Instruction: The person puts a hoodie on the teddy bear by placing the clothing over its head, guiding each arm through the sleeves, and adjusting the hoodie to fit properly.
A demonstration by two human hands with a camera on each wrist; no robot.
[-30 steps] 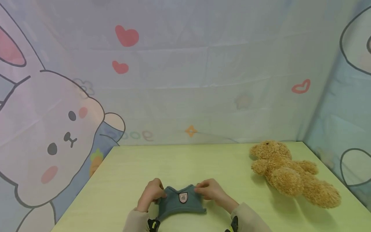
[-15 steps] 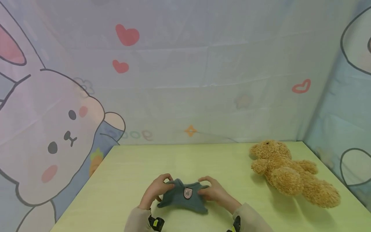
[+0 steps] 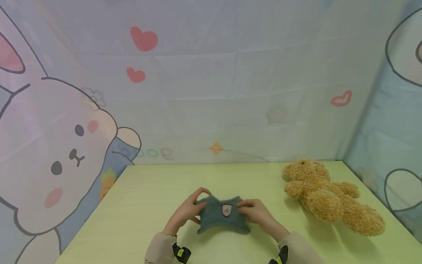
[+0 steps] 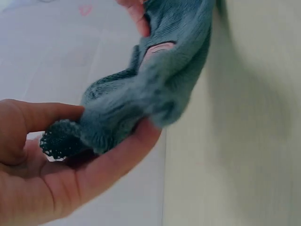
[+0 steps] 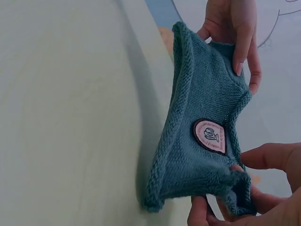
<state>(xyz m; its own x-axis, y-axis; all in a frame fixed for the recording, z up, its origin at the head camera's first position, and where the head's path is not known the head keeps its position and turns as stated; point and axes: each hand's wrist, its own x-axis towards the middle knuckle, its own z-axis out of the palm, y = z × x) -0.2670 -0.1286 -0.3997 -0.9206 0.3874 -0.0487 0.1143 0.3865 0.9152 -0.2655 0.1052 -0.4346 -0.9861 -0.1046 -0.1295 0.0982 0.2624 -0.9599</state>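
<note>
A small teal knitted doll sweater [image 3: 214, 216] with a pink shield patch [image 3: 226, 210] is held up between both hands, just above the table. My left hand [image 3: 188, 211] pinches its left shoulder, thumb in front and other fingers behind. On the other side my right hand [image 3: 258, 212] grips the right shoulder close to the patch. The right wrist view shows the sweater [image 5: 202, 94] stretched between the hands, its rolled hem toward the table. In the left wrist view a sleeve opening [image 4: 61, 139] pokes out between the left thumb and fingers.
A curly golden-brown teddy bear [image 3: 324, 198] lies on the right side of the pale green table [image 3: 148, 183]. Behind the table hangs a printed cloth backdrop [image 3: 247, 91] with a rabbit and hearts; it also covers the right side.
Both hands have carried the sweater to the right and farther from the body, lifting it off the table. The bear has stayed in place.
</note>
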